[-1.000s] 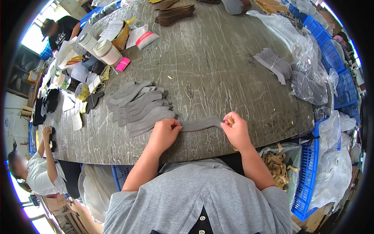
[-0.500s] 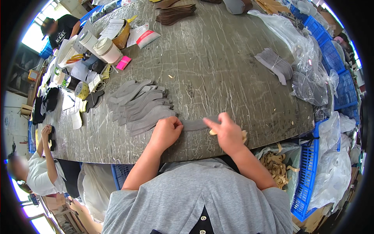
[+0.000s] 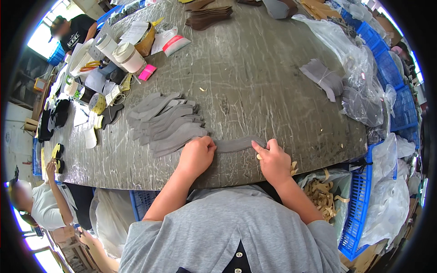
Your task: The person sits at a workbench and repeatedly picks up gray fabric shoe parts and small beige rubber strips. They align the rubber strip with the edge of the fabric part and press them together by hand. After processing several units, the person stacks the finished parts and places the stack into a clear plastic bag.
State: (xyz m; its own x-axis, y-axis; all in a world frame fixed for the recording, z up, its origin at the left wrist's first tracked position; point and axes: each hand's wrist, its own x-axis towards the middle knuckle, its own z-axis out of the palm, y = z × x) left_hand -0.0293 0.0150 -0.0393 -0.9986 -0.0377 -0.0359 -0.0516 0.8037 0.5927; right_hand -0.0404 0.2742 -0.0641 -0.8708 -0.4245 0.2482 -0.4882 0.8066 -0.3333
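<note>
Head view: one curved grey fabric-like strip [image 3: 234,145] is shown lying flat on the worktable [image 3: 246,100], between the two hands and close to the table's near edge. Its long axis is laid from left to right, roughly along that edge, with a slight bow away from the person toward the right end. From the left hand [image 3: 198,154] the strip extends rightward; from the right hand [image 3: 275,159] most of its length lies to the left. Neither hand is clearly nearer, since one is placed at each end. The left thumb and fingers are closed together in what appears to be a pinch on the left end, whose tip is hidden by them. The right index finger is extended onto the strip near its right end, while the other fingers are curled, apparently around a tan offcut [image 3: 294,169] that protrudes beside the hand; whether the thumb also presses the strip cannot be told. A heap of grey strips [image 3: 166,125] is seen just beyond and left of the left hand, and a tied grey bundle [image 3: 322,78] lies well apart at the far right.
</note>
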